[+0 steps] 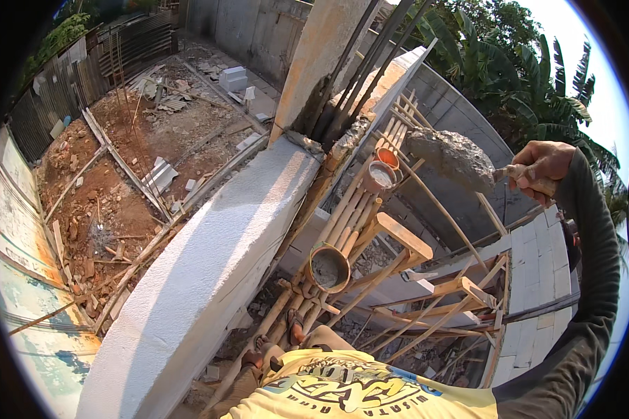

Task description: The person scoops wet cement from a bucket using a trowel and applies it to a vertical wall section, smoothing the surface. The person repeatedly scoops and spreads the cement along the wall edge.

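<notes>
My right hand (pixel 548 166) is raised at the right, its fingers wrapped round the handle of a trowel (pixel 503 173). A thick heap of wet grey mortar (pixel 451 155) covers the blade and hides most of it. The trowel points leftward, toward a concrete column (pixel 321 63) with dark steel bars rising from it. Left of the bamboo scaffold runs a wall of white lightweight blocks (pixel 217 237), its top rising toward the column's foot. My left hand is out of view. Below me, a bucket of grey mortar (pixel 328 269) sits on the bamboo poles.
I stand on a bamboo scaffold (pixel 349 216), high above ground. Two more buckets (pixel 379 177) stand farther along it, one orange inside. Wooden braces (pixel 405 237) jut out at the right. Beyond the wall lies a rubble-strewn dirt plot (pixel 112 202).
</notes>
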